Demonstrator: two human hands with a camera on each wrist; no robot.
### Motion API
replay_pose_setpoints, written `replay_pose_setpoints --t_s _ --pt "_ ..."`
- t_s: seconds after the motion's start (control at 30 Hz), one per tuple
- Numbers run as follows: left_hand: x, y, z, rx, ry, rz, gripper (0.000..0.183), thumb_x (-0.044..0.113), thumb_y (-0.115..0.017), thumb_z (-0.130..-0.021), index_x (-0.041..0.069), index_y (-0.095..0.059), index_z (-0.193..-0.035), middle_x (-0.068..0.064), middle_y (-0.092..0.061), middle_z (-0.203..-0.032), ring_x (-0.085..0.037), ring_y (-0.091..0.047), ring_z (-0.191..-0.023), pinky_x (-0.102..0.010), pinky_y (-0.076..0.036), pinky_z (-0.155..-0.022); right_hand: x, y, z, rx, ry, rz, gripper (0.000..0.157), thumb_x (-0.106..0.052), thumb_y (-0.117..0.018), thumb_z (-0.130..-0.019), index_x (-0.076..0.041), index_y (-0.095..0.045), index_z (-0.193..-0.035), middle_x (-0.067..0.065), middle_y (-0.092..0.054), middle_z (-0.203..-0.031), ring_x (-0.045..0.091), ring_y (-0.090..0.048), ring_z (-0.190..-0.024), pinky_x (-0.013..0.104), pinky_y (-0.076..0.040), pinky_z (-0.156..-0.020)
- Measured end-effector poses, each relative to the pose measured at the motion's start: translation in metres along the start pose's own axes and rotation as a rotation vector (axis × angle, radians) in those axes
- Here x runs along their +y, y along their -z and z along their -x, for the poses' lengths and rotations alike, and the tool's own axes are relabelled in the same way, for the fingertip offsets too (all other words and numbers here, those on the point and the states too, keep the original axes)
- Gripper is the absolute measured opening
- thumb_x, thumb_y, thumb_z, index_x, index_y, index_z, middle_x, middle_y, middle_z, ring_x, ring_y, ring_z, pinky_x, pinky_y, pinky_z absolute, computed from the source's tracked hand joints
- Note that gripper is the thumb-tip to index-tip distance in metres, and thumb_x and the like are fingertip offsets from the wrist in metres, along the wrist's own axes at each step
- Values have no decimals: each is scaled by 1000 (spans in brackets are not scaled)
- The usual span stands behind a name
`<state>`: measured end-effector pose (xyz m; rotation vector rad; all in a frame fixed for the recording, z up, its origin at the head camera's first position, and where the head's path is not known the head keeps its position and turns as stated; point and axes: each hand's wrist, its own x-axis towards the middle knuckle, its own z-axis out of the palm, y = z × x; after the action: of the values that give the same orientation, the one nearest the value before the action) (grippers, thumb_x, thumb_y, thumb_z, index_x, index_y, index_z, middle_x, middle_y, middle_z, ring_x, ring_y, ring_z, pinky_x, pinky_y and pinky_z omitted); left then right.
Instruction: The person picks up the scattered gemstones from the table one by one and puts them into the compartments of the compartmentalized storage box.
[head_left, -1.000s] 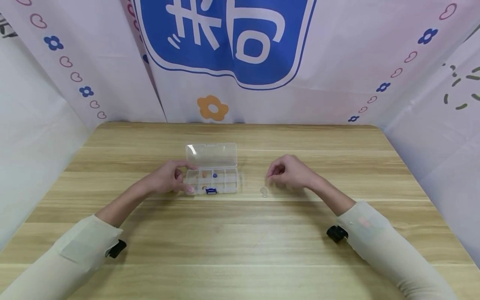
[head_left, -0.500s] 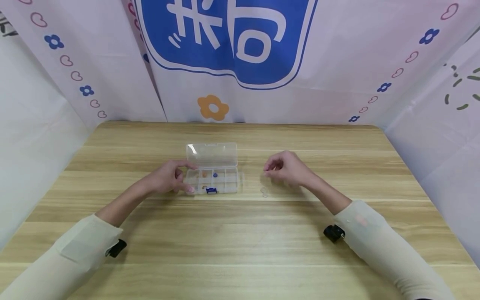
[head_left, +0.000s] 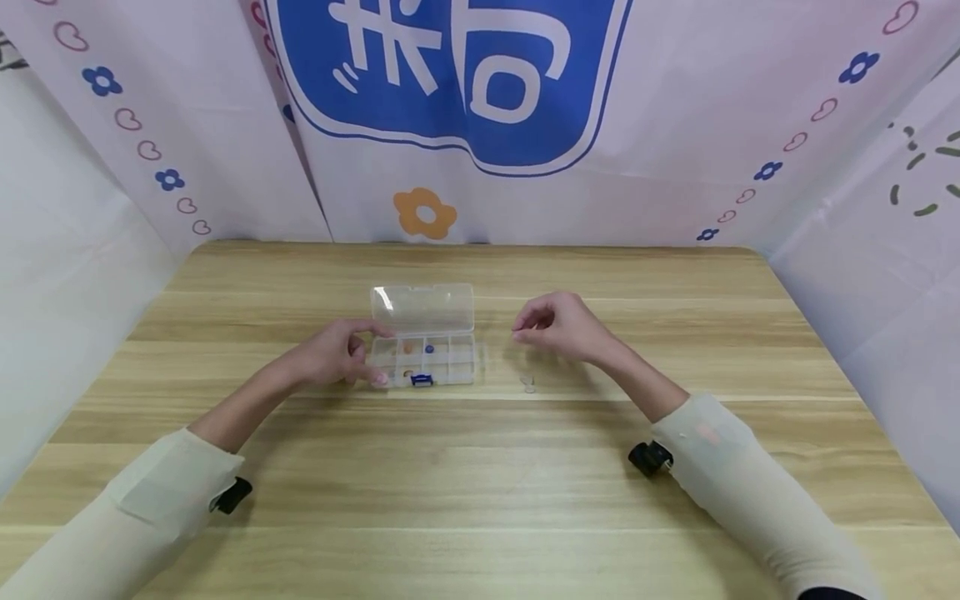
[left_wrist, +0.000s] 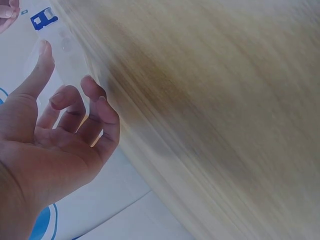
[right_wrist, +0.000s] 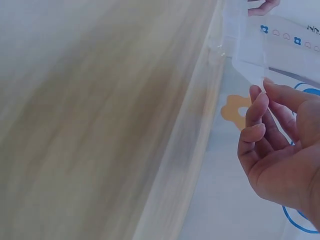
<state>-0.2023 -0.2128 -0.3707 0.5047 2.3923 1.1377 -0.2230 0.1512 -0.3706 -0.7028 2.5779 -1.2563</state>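
A clear compartment box [head_left: 461,359] stands with its lid [head_left: 423,308] raised at the back. My left hand [head_left: 335,353] holds the box's left end, index finger at the far corner and thumb at the near one. Inside lie a blue bead [head_left: 430,349] and small orange pieces [head_left: 408,348]. A blue clip-like piece [head_left: 422,380] sits at the front wall. To the right of the box, my right hand [head_left: 562,325] is raised with thumb and index fingertips together, pinching a tiny pale thing that is hardly visible. Thin clear loops [head_left: 528,384] lie on the table below it.
The wood-grain table [head_left: 480,483] stretches in front of both arms. Behind it hangs a printed white cloth [head_left: 637,192], with more pale cloth at both sides. A small black camera [head_left: 649,458] is strapped to the right forearm, and another black camera [head_left: 231,495] to the left.
My right hand has moved left and slightly away from me, nearer the box, its fingertips still together. The left hand and the box have stayed in place.
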Motion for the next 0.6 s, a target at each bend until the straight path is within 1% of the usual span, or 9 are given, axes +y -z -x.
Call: replay_pose_setpoints --t_s 0.13,0.27,0.43,0.6 --pt "0 1 0 4 0 -7 70 4 -84 -85 -10 -49 -145 2 -39 -58 -9 -38 -51 -23 -35 -49 -4 -2 -3 4 11 -6 4 -8 -78 -93 -4 -78 -94 9 -76 -89 17 -64 -73 26 -53 -68" --pt "1 1 -1 6 6 -12 71 5 -85 -85 -9 -50 -145 2 -40 -58 -9 -39 -52 -23 -35 -50 -6 -5 -6 -6 13 -19 4 -7 -78 -93 -3 -78 -94 6 -75 -88 17 -65 -75 27 -54 -70" --pt "0 2 -1 2 21 -17 71 5 -85 -85 -9 -50 -145 1 -41 -60 -9 -39 -52 -23 -36 -50 -9 -10 -9 -17 20 -31 5 -6 -78 -92 -1 -77 -93 5 -75 -86 18 -65 -75 25 -53 -68" --pt "0 3 -1 3 18 -22 71 7 -86 -84 -8 -50 -144 0 -42 -61 -9 -39 -53 -23 -35 -50 -13 -14 -13 -33 19 -42 5 -6 -78 -93 -2 -78 -93 5 -75 -85 24 -68 -77 25 -53 -67"
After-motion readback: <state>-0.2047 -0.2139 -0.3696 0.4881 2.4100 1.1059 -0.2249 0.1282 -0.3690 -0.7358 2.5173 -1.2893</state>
